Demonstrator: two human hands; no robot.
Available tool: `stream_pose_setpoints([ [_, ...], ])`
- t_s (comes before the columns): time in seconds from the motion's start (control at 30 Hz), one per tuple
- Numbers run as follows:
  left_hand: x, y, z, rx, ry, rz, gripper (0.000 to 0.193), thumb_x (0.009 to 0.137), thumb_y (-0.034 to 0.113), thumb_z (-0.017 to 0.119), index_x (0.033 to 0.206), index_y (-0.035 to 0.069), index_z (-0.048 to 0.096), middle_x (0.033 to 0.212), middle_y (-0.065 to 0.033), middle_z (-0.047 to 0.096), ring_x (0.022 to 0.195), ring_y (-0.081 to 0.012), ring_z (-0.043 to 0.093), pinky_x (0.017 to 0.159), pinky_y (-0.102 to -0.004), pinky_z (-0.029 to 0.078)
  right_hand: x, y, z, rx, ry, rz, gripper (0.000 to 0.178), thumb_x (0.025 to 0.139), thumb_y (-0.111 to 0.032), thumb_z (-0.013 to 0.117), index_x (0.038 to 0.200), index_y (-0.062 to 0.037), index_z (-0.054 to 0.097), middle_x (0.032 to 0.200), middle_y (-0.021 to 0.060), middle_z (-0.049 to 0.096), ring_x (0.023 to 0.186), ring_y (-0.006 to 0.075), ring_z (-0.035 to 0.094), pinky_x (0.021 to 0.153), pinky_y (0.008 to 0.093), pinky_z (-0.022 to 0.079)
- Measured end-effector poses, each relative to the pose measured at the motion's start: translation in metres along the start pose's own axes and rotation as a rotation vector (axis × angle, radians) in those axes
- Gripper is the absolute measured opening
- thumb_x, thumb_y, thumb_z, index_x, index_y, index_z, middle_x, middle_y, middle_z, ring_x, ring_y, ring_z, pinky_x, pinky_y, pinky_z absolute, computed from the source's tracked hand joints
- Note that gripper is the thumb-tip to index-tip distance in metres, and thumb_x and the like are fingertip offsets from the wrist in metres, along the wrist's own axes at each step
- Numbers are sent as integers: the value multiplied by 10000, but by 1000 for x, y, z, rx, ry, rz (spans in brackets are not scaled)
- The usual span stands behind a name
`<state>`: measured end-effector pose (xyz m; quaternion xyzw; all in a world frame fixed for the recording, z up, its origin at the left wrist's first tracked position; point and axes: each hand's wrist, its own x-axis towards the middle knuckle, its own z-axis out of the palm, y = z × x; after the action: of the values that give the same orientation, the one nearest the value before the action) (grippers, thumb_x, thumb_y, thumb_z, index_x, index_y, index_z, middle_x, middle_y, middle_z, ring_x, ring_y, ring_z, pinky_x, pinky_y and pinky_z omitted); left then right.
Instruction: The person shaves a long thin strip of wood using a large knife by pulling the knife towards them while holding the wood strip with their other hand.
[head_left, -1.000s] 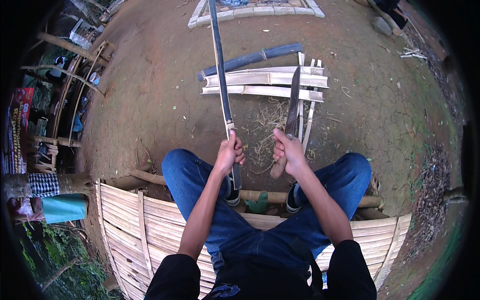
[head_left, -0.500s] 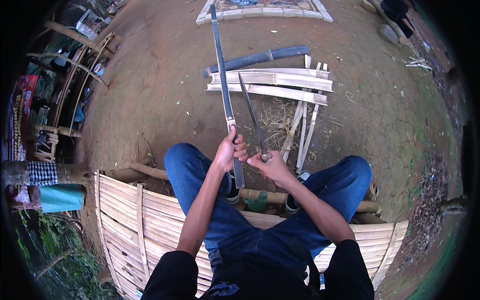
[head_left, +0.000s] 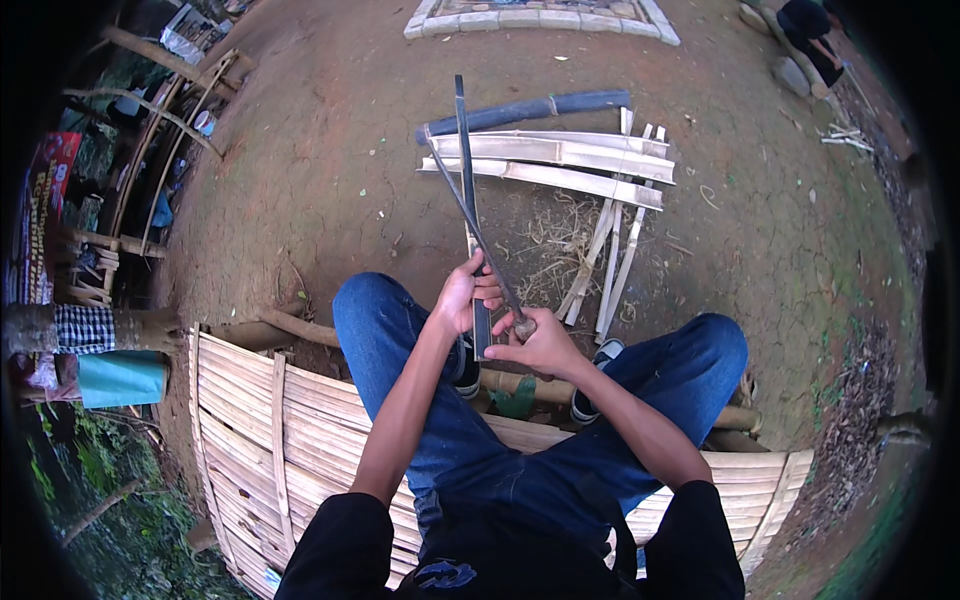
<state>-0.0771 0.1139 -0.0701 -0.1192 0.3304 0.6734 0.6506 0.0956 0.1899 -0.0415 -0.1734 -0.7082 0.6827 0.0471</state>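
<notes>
My left hand (head_left: 462,300) is closed around a long, narrow bamboo strip (head_left: 464,125) with a dark skin; its far end points away from me and its near end sticks out below the fist. In my right hand (head_left: 548,348) is a long-bladed knife (head_left: 496,262), gripped by its rounded handle. The blade slants to the far left and crosses over the strip in this view, its tip near the split bamboo on the ground. Whether the blade touches the strip, I cannot tell. Both hands are close together between my knees.
Split bamboo pieces (head_left: 570,155) and a dark bamboo pole (head_left: 520,112) lie on the ground ahead, beside thin strips (head_left: 622,268) and curly shavings (head_left: 550,240). I sit on a slatted bamboo bench (head_left: 245,420). A stone-edged bed (head_left: 545,20) lies farther off; another person (head_left: 812,40) is far right.
The knife has swung left from beside the strip to across it. The strip's far end has come lower and to the right. My hands have drawn a little closer together.
</notes>
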Motion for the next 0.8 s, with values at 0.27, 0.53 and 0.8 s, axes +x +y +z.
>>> stream_pose_setpoints([
  [0.27, 4, -9, -5, 76, 77, 9, 270, 977, 357, 483, 853, 119, 451, 585, 59, 389, 407, -67, 351, 444, -210, 362, -4, -10, -2, -16, -13, -114, 340, 719, -309, 826, 843, -39, 660, 536, -28, 514, 498, 31, 466, 480, 226, 366],
  [0.53, -40, -28, 8, 367, 169, 87, 199, 902, 237, 512, 919, 43, 552, 681, -34, 557, 547, -143, 568, 528, -304, 517, -9, -17, 6, 190, 47, -231, 278, 753, -245, 805, 801, -45, 618, 596, -40, 543, 542, 30, 481, 517, 224, 389],
  [0.8, -80, -31, 51, 593, 129, 440, 459, 998, 345, 396, 1238, -39, 476, 942, -105, 602, 675, -149, 582, 653, -280, 504, -6, -13, -3, 300, 73, -96, 336, 786, -278, 787, 707, -83, 525, 597, -51, 522, 575, 21, 471, 521, 227, 371],
])
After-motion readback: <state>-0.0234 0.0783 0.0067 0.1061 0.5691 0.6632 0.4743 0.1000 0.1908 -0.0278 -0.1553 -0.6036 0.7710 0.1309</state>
